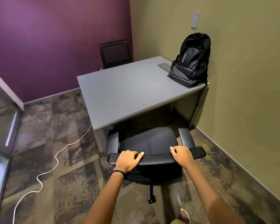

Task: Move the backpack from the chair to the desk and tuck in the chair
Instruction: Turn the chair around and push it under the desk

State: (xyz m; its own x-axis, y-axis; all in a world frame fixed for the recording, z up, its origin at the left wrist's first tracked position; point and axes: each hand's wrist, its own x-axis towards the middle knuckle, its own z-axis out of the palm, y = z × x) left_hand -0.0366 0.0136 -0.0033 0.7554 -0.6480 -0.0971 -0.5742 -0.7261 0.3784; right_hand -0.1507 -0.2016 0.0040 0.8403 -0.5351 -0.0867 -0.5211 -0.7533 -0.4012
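A black backpack stands upright on the far right corner of the grey desk, leaning against the olive wall. A black office chair with two armrests stands just in front of the desk's near edge, its seat bare and its front partly under the desk. My left hand grips the left part of the chair's mesh backrest top. My right hand rests with curled fingers on the right part of the same backrest edge.
A second black chair stands behind the desk by the purple wall. A white cable snakes over the patterned carpet on the left. A glass partition lines the left side. The olive wall is close on the right.
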